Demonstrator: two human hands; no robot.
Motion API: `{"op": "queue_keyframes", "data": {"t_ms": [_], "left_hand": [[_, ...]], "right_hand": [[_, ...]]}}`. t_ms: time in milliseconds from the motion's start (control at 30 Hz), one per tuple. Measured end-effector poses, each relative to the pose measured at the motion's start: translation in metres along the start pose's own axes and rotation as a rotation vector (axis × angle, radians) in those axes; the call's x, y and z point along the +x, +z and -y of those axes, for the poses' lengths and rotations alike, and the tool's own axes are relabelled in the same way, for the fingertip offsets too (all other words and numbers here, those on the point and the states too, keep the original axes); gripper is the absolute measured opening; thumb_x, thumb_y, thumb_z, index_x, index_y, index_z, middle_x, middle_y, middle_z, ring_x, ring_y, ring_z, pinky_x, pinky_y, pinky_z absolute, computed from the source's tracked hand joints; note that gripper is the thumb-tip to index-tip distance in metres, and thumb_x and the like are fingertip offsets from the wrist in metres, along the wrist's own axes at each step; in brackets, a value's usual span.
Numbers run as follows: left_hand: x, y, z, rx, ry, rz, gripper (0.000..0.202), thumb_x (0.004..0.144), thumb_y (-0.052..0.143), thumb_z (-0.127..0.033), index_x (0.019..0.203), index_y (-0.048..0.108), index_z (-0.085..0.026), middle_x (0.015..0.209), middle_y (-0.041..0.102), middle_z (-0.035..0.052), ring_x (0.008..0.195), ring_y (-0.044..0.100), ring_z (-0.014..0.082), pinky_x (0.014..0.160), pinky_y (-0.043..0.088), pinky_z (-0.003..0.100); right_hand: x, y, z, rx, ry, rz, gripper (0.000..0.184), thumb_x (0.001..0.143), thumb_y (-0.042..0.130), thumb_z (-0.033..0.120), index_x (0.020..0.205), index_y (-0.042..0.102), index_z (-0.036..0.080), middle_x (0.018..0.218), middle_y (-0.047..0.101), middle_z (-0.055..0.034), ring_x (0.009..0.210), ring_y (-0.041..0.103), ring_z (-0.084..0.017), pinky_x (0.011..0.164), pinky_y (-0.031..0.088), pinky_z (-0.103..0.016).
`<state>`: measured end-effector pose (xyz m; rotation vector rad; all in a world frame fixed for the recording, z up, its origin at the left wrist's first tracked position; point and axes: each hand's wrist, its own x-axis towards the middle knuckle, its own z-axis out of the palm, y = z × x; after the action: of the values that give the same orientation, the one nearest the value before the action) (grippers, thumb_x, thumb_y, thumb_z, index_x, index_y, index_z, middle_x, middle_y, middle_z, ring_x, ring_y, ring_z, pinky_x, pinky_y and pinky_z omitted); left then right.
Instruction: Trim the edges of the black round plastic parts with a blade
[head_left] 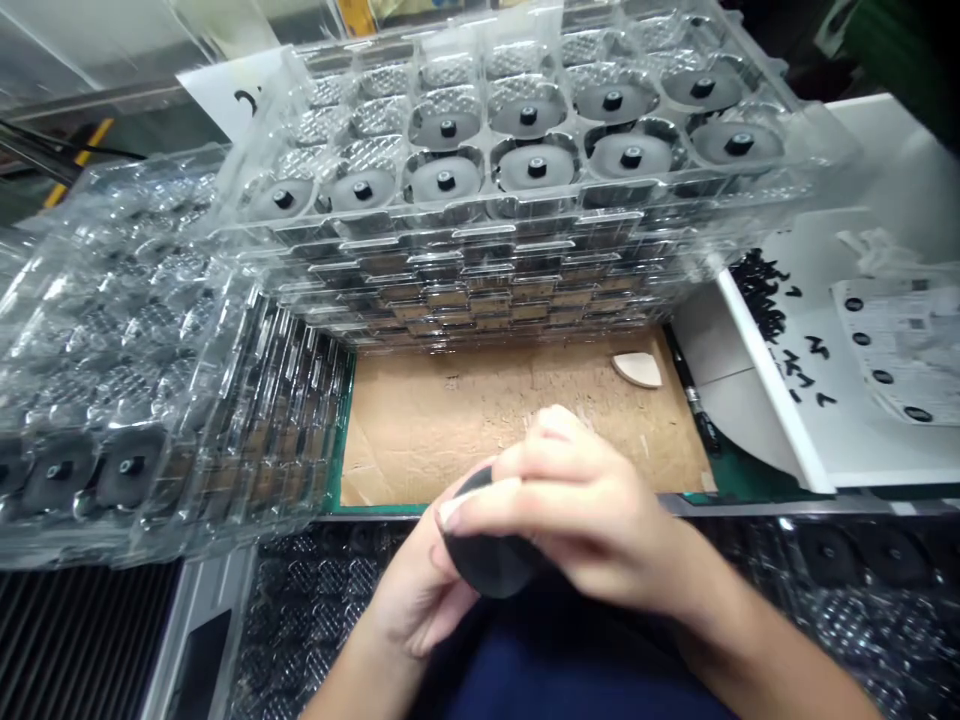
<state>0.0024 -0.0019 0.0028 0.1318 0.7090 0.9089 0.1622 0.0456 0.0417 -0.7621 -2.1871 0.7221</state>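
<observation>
Between my two hands, close to my body, is a round black disc-shaped part [495,565]. My left hand [424,585] is closed around its left edge from below. My right hand [577,495] lies over the top of it, with thumb and fingers pressed onto the upper side. The fingers hide much of the part, and whether my right fingers also hold something small cannot be seen. Beyond my hands a stack of clear plastic trays [487,215] carries similar dark round parts, each with a small black stub, such as one dark part [632,155] near the front.
A cardboard sheet [420,420] lies before me with a pale wedge-shaped piece [637,370] on it. A black marker [701,420] lies at its right. A white bin [847,440] holds small black pieces [761,290] and a labelled bag [900,340]. More trays [135,330] stand left.
</observation>
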Motion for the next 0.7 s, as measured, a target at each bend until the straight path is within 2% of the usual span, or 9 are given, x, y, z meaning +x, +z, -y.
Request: {"op": "queue_keyframes", "data": {"t_ms": [100, 167, 233, 267, 367, 433, 500, 600, 700], "left_hand": [[0.002, 0.001, -0.002, 0.069, -0.018, 0.006, 0.039, 0.063, 0.079, -0.025, 0.099, 0.068, -0.015, 0.089, 0.071, 0.0012, 0.083, 0.064, 0.0124, 0.079, 0.051, 0.018], [0.005, 0.003, -0.002, 0.099, -0.022, -0.008, 0.035, 0.065, 0.078, -0.029, 0.097, 0.069, -0.017, 0.089, 0.07, 0.0003, 0.086, 0.064, 0.0154, 0.082, 0.051, 0.023], [0.007, 0.003, -0.002, 0.114, -0.026, -0.009, 0.034, 0.063, 0.079, -0.031, 0.093, 0.07, -0.018, 0.09, 0.07, 0.0, 0.089, 0.064, 0.0176, 0.083, 0.05, 0.025], [0.008, 0.003, -0.003, 0.108, -0.036, -0.004, 0.037, 0.062, 0.079, -0.032, 0.095, 0.069, -0.018, 0.091, 0.071, 0.0004, 0.09, 0.065, 0.0181, 0.083, 0.05, 0.025], [0.009, 0.0, -0.005, 0.013, -0.063, 0.059, 0.05, 0.058, 0.082, -0.034, 0.104, 0.067, -0.02, 0.102, 0.072, 0.0022, 0.092, 0.068, 0.0195, 0.083, 0.051, 0.025], [0.009, -0.003, -0.007, -0.057, -0.07, 0.11, 0.05, 0.061, 0.081, -0.032, 0.108, 0.066, -0.023, 0.107, 0.072, 0.003, 0.095, 0.068, 0.0218, 0.083, 0.052, 0.026], [0.01, -0.005, -0.009, -0.075, -0.062, 0.118, 0.045, 0.064, 0.079, -0.029, 0.106, 0.067, -0.023, 0.107, 0.072, 0.003, 0.095, 0.069, 0.0226, 0.081, 0.053, 0.026], [0.01, -0.006, -0.01, -0.071, -0.07, 0.086, 0.044, 0.064, 0.079, -0.031, 0.105, 0.068, -0.022, 0.104, 0.074, 0.0033, 0.093, 0.07, 0.0226, 0.08, 0.053, 0.025], [0.01, -0.005, -0.009, -0.08, -0.093, 0.093, 0.048, 0.06, 0.081, -0.034, 0.104, 0.068, -0.021, 0.102, 0.074, 0.0034, 0.091, 0.07, 0.0228, 0.081, 0.053, 0.026]], "right_hand": [[0.003, 0.001, -0.001, -0.092, 0.134, 0.002, 0.027, 0.094, 0.041, 0.015, 0.097, 0.067, 0.016, 0.077, 0.064, -0.0026, 0.068, 0.046, -0.016, 0.065, 0.033, -0.032], [0.004, 0.002, 0.001, -0.134, 0.056, -0.032, 0.028, 0.095, 0.041, 0.016, 0.094, 0.069, 0.017, 0.07, 0.063, -0.002, 0.065, 0.044, -0.016, 0.062, 0.033, -0.032], [0.003, 0.002, -0.005, 0.004, -0.046, -0.035, 0.029, 0.096, 0.039, 0.016, 0.096, 0.068, 0.019, 0.073, 0.065, -0.001, 0.067, 0.048, -0.015, 0.065, 0.037, -0.031], [0.001, 0.002, -0.011, 0.083, -0.015, -0.056, 0.028, 0.095, 0.04, 0.015, 0.098, 0.068, 0.02, 0.079, 0.067, -0.0009, 0.071, 0.052, -0.014, 0.067, 0.04, -0.03], [-0.016, 0.009, -0.04, 0.109, 0.446, -0.183, 0.023, 0.09, 0.047, 0.017, 0.101, 0.066, 0.021, 0.094, 0.069, -0.002, 0.081, 0.059, -0.014, 0.071, 0.046, -0.027], [-0.036, 0.022, -0.06, 0.051, 0.714, -0.212, 0.022, 0.087, 0.05, 0.021, 0.103, 0.066, 0.02, 0.094, 0.069, -0.0035, 0.074, 0.061, -0.015, 0.063, 0.048, -0.026], [-0.059, 0.041, -0.074, 0.036, 0.794, -0.165, 0.024, 0.084, 0.051, 0.023, 0.102, 0.066, 0.017, 0.087, 0.071, -0.0044, 0.062, 0.061, -0.015, 0.056, 0.048, -0.026], [-0.082, 0.062, -0.079, 0.049, 0.787, -0.11, 0.021, 0.08, 0.053, 0.024, 0.093, 0.069, 0.017, 0.079, 0.071, -0.0031, 0.055, 0.059, -0.014, 0.052, 0.047, -0.026], [-0.076, 0.053, -0.066, 0.037, 0.808, -0.148, 0.02, 0.083, 0.053, 0.026, 0.095, 0.067, 0.017, 0.073, 0.07, -0.0022, 0.052, 0.057, -0.014, 0.049, 0.045, -0.025]]}}
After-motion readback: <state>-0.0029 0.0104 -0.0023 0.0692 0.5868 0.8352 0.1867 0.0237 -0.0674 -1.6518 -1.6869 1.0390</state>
